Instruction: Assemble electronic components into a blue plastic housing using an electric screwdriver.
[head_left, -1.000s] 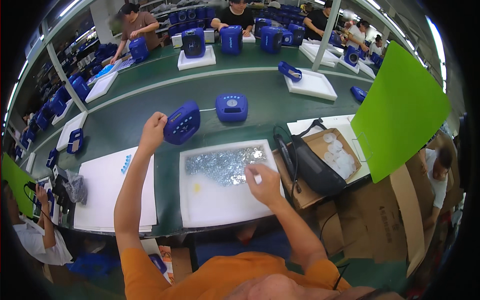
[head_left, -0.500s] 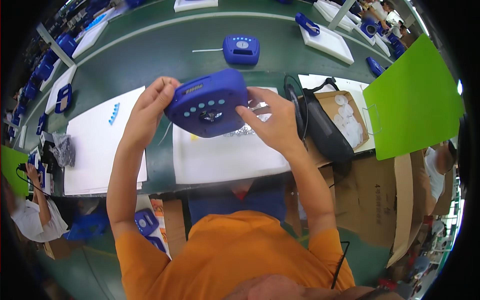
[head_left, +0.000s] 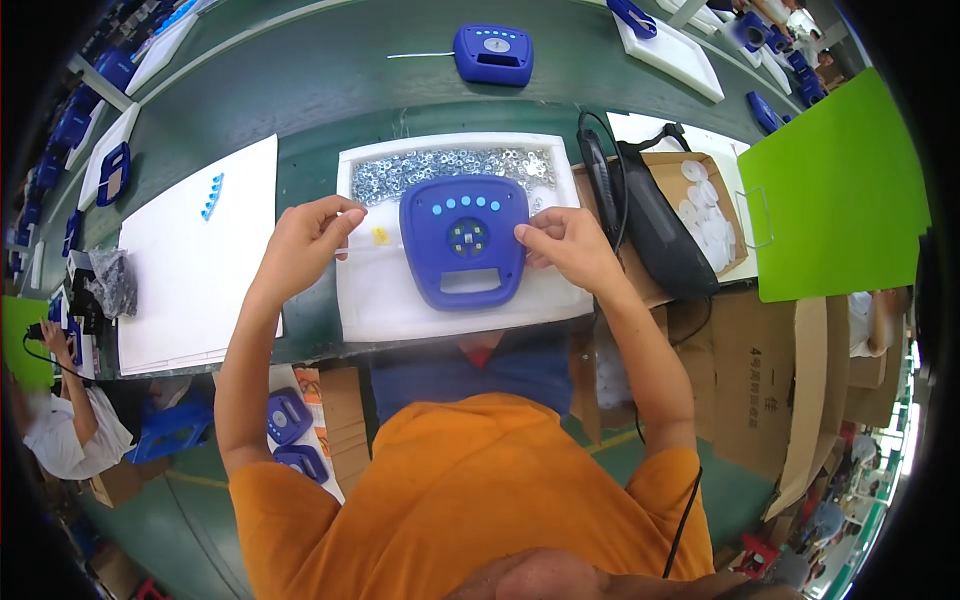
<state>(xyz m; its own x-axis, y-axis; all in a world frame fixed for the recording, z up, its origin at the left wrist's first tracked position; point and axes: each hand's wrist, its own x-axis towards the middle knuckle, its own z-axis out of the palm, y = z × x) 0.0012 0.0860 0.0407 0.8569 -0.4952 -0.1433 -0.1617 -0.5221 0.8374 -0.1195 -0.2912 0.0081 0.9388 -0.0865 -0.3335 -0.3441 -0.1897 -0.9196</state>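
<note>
A blue plastic housing [head_left: 430, 262] faces up over a white foam tray [head_left: 380, 322]. It has a row of light-blue buttons, a round opening with small parts inside, and a rectangular slot. My right hand [head_left: 575, 248] grips its right edge between thumb and fingers. Off to the housing's left, my left hand [head_left: 308, 245] pinches a thin white cable [head_left: 375, 250] that runs to the housing's left edge. Many small metal pieces [head_left: 400, 172] fill the far part of the tray. A small yellow piece [head_left: 380, 236] lies near the cable.
Right of the tray are a black mesh pouch [head_left: 665, 235] and a cardboard box [head_left: 740, 225] holding white discs. A white board [head_left: 200, 290] with a light-blue button strip [head_left: 212, 197] lies left. Another blue housing [head_left: 493, 55] sits farther back. A green panel [head_left: 835, 190] stands right.
The housing has come down, turned from tilted to facing up. My left hand has let go of its edge and now pinches the white cable. My right hand still grips the housing.
</note>
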